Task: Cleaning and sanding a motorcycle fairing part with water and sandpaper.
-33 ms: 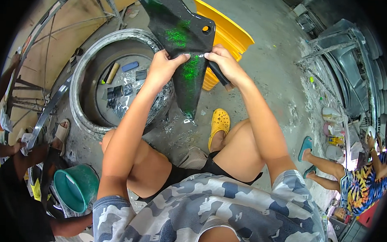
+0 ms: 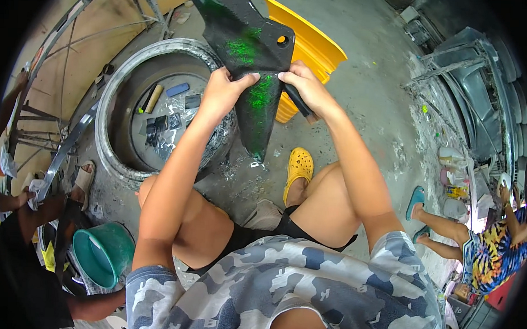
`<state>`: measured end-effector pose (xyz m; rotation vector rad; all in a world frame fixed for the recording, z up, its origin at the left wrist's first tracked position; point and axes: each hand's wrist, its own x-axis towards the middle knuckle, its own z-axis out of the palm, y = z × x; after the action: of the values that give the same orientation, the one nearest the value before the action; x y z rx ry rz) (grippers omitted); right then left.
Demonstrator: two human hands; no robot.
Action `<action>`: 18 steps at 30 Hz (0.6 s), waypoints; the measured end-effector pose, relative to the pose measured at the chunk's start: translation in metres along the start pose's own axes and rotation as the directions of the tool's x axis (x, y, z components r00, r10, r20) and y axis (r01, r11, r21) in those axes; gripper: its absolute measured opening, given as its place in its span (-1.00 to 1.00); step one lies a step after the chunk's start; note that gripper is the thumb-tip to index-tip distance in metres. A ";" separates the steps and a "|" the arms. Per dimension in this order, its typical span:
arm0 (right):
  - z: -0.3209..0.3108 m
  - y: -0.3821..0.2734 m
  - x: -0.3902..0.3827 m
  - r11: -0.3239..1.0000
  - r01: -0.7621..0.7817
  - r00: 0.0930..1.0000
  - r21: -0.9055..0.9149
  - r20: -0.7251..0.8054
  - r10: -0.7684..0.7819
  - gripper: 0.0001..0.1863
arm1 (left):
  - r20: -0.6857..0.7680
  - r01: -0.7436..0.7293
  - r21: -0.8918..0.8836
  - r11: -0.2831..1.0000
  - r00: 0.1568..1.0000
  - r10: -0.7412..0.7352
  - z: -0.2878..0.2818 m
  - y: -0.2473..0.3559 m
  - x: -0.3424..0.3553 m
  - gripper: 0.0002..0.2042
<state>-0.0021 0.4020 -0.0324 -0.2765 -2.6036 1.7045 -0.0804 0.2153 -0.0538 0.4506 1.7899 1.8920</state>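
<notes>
Both hands hold a long black panel (image 2: pixel 256 115) that looks like plastic, with bright green worn patches and a hole near its right edge. My left hand (image 2: pixel 222 93) is closed on its left side, thumb pressed on top. My right hand (image 2: pixel 307 87) is closed on the right side, thumb also on the surface, and the two thumbs are a short way apart. Under the right hand a black bar-like piece (image 2: pixel 299 100) sticks out; whether it belongs to the panel I cannot tell. The panel's narrow end points toward me, and its far end leaves the view.
A large round rim (image 2: pixel 105 118) at the left surrounds dark scraps and a blue block (image 2: pixel 177 90). Behind the panel lies a yellow curved panel (image 2: pixel 314 41). A green basin (image 2: pixel 101 254) is near a co-worker at left; another person (image 2: pixel 487 253) is at right, near stacked dark panels (image 2: pixel 466 96).
</notes>
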 end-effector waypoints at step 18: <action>0.011 0.016 0.000 0.993 0.102 0.989 -0.053 -0.101 -0.107 -0.44 | -0.033 -0.134 0.270 0.953 0.988 0.149 0.003 -0.003 -0.006 -0.73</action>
<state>-0.0011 0.3980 -0.0511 -0.2185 -2.5382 1.5538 -0.0735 0.2148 -0.0559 0.6452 2.1112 1.7733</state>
